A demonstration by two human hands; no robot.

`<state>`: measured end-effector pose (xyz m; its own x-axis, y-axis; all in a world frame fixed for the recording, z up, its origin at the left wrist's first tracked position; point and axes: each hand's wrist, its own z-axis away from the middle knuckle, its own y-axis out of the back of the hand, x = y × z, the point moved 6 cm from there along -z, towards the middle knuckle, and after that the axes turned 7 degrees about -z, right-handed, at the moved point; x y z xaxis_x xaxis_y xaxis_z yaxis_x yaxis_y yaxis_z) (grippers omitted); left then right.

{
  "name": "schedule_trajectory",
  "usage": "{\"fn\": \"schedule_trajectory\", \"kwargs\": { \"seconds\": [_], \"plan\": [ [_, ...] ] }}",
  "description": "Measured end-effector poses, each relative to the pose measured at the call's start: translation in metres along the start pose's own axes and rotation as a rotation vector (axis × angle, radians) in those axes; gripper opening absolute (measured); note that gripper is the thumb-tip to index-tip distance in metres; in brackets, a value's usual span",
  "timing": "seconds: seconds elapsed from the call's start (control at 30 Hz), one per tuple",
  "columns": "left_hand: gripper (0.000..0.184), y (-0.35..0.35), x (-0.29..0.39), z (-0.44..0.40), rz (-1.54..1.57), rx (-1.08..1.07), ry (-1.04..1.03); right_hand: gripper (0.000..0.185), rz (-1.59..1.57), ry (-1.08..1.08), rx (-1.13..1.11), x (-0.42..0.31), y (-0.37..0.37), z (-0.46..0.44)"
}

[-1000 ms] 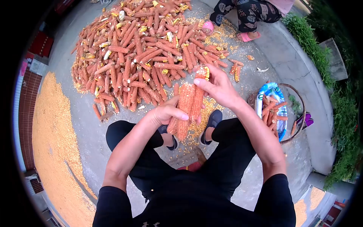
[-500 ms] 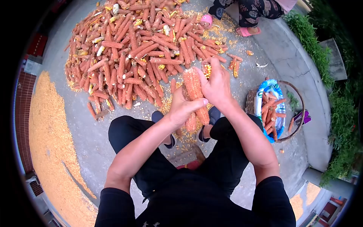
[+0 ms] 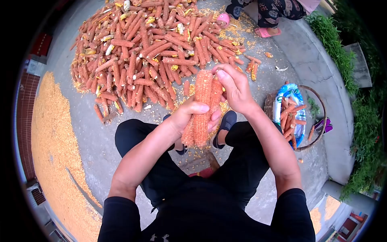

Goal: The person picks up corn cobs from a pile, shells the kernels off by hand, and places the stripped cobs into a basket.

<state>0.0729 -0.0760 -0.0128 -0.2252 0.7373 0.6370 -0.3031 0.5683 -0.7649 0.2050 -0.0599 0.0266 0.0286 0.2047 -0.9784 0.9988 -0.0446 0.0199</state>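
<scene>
Several reddish corn cobs (image 3: 202, 90) are bunched side by side between my hands, above my feet. My left hand (image 3: 193, 115) wraps round their lower half, thumb across the front. My right hand (image 3: 234, 89) is at their upper right, its thumb and fingers closed at the top of a cob behind the front one. No yellow kernels show on the front cob. Beyond my hands spreads a large pile of reddish cobs (image 3: 141, 52), a few with yellow kernels left on them.
Yellow kernels (image 3: 56, 153) cover the ground at the left. At the right stands a handled basket (image 3: 300, 97) lined with blue and white plastic, holding cobs, with a purple item (image 3: 323, 125) beside it. Another person's legs (image 3: 272, 14) are at the top right. Green plants (image 3: 332, 44) line the right edge.
The held cobs have been turned and shifted in my hands. The yellow kernels seen near my right hand earlier no longer show. My right thumb has moved to the cobs' top.
</scene>
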Motion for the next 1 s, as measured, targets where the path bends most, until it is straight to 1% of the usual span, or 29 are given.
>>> {"fn": "schedule_trajectory", "kwargs": {
  "seconds": [0.03, 0.07, 0.13, 0.17, 0.23, 0.27, 0.33, 0.37, 0.43, 0.47, 0.5, 0.53, 0.57, 0.6, 0.67, 0.8, 0.87, 0.9, 0.97, 1.0],
  "plan": [
    [0.059, -0.002, 0.000, 0.001, 0.087, -0.049, 0.002, 0.032, -0.098, -0.056, -0.016, -0.001, -0.002, 0.000],
    [0.060, -0.004, 0.000, 0.002, 0.174, -0.098, 0.003, 0.033, -0.103, -0.026, -0.002, 0.001, -0.001, -0.002],
    [0.059, -0.001, 0.000, 0.001, 0.185, -0.081, -0.018, 0.035, -0.115, 0.028, 0.026, 0.007, -0.002, -0.005],
    [0.059, 0.000, 0.001, -0.001, 0.189, -0.077, -0.028, 0.035, -0.218, -0.059, 0.042, 0.014, -0.001, -0.005],
    [0.057, 0.011, 0.006, -0.006, -0.005, 0.034, -0.063, 0.035, -0.418, -0.230, 0.077, 0.017, -0.001, -0.005],
    [0.056, 0.015, 0.007, -0.006, -0.099, 0.090, -0.081, 0.035, -0.474, -0.252, 0.086, 0.023, 0.002, -0.004],
    [0.048, 0.010, 0.021, -0.006, -0.370, 0.282, -0.162, 0.033, -0.585, -0.297, 0.101, 0.036, 0.009, -0.005],
    [0.045, 0.009, 0.026, -0.004, -0.505, 0.379, -0.201, 0.032, -0.369, -0.239, 0.151, 0.038, 0.013, -0.005],
    [0.045, 0.020, 0.018, -0.004, -0.658, 0.468, -0.306, 0.032, 0.065, -0.121, 0.248, 0.031, 0.010, -0.006],
    [0.045, 0.026, 0.015, -0.003, -0.735, 0.512, -0.359, 0.032, 0.170, -0.068, 0.275, 0.026, 0.008, -0.007],
    [0.048, 0.027, 0.013, -0.003, -0.713, 0.505, -0.339, 0.032, 0.275, -0.014, 0.302, 0.020, 0.006, -0.006],
    [0.048, 0.026, 0.013, -0.001, -0.769, 0.540, -0.391, 0.033, 0.379, 0.038, 0.329, 0.015, 0.004, -0.004],
    [0.049, 0.023, 0.015, 0.000, -0.825, 0.573, -0.445, 0.028, 0.415, 0.037, 0.333, 0.017, 0.004, -0.004],
    [0.050, 0.021, 0.018, 0.001, -0.882, 0.606, -0.500, 0.034, 0.454, 0.033, 0.312, 0.015, 0.004, -0.006],
    [0.052, 0.026, 0.014, 0.003, -0.935, 0.626, -0.478, 0.044, 0.530, 0.022, 0.266, 0.008, 0.003, -0.009],
    [0.054, 0.023, 0.014, 0.005, -0.986, 0.650, -0.475, 0.047, 0.566, 0.039, 0.202, 0.006, 0.000, -0.011],
    [0.054, 0.016, 0.017, 0.006, -0.951, 0.616, -0.454, 0.046, 0.590, 0.040, 0.178, 0.006, 0.001, -0.011],
    [0.054, 0.013, 0.018, 0.005, -0.933, 0.598, -0.445, 0.044, 0.555, 0.102, 0.168, 0.002, 0.000, -0.011],
    [0.051, 0.015, 0.013, 0.007, -0.864, 0.536, -0.340, 0.043, 0.486, 0.226, 0.147, -0.005, -0.002, -0.008],
    [0.050, 0.016, 0.011, 0.008, -0.829, 0.505, -0.289, 0.042, 0.461, 0.200, 0.164, -0.004, -0.001, -0.007]
  ]
}}
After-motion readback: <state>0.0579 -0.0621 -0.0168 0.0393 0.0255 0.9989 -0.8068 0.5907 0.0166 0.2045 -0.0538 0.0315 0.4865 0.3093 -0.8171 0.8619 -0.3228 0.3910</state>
